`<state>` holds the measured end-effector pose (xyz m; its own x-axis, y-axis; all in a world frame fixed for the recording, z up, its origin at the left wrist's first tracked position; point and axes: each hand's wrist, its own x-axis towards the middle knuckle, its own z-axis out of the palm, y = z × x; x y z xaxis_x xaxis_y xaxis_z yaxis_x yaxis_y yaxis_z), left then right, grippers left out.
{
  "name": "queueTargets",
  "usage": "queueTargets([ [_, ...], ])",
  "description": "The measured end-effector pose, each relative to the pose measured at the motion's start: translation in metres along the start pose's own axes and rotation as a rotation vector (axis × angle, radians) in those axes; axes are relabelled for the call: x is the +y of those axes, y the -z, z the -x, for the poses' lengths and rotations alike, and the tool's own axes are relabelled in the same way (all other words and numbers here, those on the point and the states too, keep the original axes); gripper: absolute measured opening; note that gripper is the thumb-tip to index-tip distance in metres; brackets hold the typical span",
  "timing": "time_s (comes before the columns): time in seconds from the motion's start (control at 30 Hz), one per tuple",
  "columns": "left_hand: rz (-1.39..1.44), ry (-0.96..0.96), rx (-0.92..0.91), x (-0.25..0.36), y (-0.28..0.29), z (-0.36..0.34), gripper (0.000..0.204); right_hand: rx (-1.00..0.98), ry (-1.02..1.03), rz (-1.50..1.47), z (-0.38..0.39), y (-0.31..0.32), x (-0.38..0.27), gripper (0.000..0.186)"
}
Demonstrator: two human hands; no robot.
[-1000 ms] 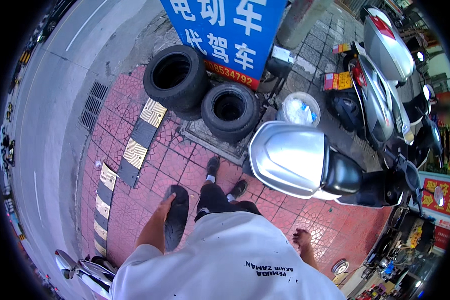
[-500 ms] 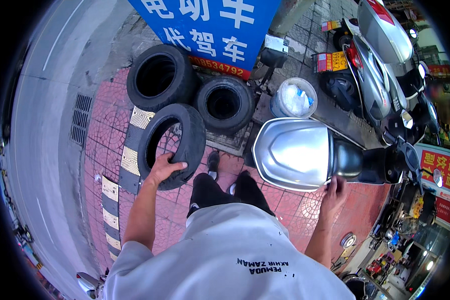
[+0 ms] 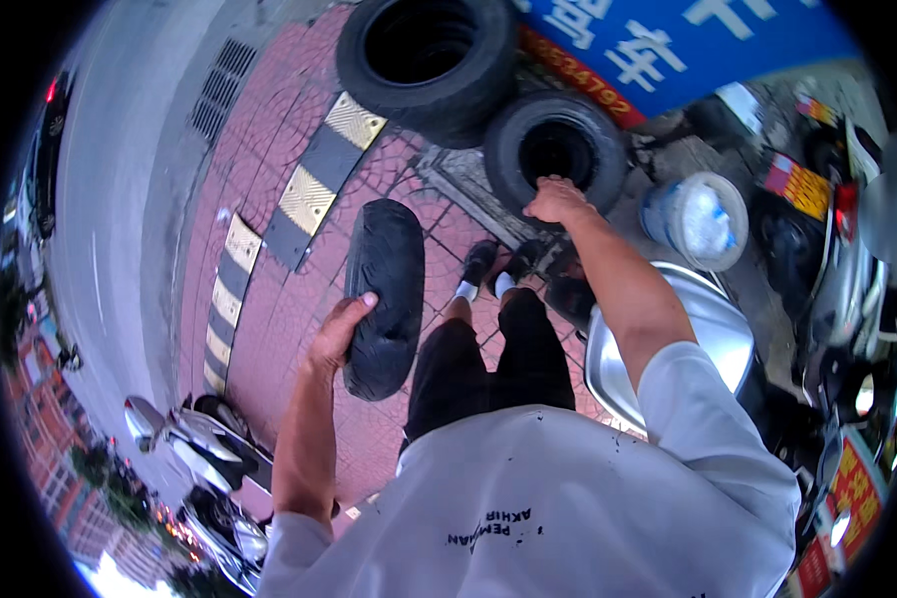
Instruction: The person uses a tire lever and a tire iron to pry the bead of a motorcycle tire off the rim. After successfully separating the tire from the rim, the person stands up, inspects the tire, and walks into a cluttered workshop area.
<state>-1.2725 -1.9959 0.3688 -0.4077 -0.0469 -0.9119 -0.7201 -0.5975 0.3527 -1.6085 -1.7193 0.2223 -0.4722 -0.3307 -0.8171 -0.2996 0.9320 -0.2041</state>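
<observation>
My left hand is closed on a worn black scooter tyre, thumb on the tread and the fingers hidden behind. The tyre is held with its tread toward me, so its hole is out of sight. Ahead and to the right, my right hand reaches to the smaller tyre stack. Its fingers bend over the near rim of the top tyre into the dark hole, where the tips are hidden. Left of that stack stands a taller pile of wider tyres.
A blue sign stands behind the tyres. Right of them are a white bucket and a scooter with a silver rear box. Striped kerb ramps run along the left, beside the road. More scooters are parked behind left.
My right hand has left the silver scooter and come onto the smaller tyre stack. The tyre in my left hand has turned so its tread faces me. My view has swung left.
</observation>
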Motion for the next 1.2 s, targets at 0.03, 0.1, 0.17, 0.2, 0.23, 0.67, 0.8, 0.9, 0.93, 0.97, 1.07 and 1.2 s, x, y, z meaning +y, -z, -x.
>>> queueTargets([
  [0.03,0.021,-0.023,0.021,-0.015,0.01,-0.003,0.072,0.024,-0.014,0.041,-0.02,-0.005,-0.002,0.078],
  [0.1,0.061,-0.022,0.078,-0.022,0.002,0.007,0.08,-0.008,-0.052,0.083,-0.049,-0.017,0.007,0.09],
  [0.17,0.028,-0.037,0.089,-0.014,-0.011,0.015,0.079,-0.098,-0.106,0.027,-0.068,-0.032,0.021,0.092],
  [0.2,0.012,-0.049,0.085,-0.015,-0.017,0.015,0.078,-0.136,-0.14,0.003,-0.075,-0.041,0.029,0.093],
  [0.23,0.011,-0.062,0.051,-0.019,-0.016,0.009,0.08,-0.038,-0.109,0.075,-0.08,-0.05,0.038,0.093],
  [0.67,-0.558,0.029,-0.221,0.038,-0.148,-0.03,0.091,-0.275,0.155,-0.144,0.03,0.101,0.087,0.056],
  [0.8,-0.931,-0.217,-0.178,0.043,-0.207,-0.05,0.088,-0.044,0.197,-0.087,0.089,0.142,0.149,0.064],
  [0.9,-0.953,-0.373,-0.183,0.051,-0.257,-0.074,0.089,0.108,0.073,-0.302,0.139,0.178,0.175,0.06],
  [0.93,-0.982,-0.39,-0.155,0.053,-0.274,-0.083,0.092,0.127,0.059,-0.334,0.154,0.185,0.176,0.058],
  [0.97,-1.009,-0.412,-0.123,0.056,-0.293,-0.093,0.094,0.151,0.05,-0.363,0.172,0.189,0.179,0.057],
  [1.07,-1.06,-0.468,-0.018,0.045,-0.341,-0.137,0.098,0.21,0.004,-0.468,0.205,0.175,0.206,0.052],
  [1.2,-1.113,-0.522,0.092,0.028,-0.387,-0.188,0.092,0.287,0.048,-0.749,0.252,0.166,0.212,0.042],
])
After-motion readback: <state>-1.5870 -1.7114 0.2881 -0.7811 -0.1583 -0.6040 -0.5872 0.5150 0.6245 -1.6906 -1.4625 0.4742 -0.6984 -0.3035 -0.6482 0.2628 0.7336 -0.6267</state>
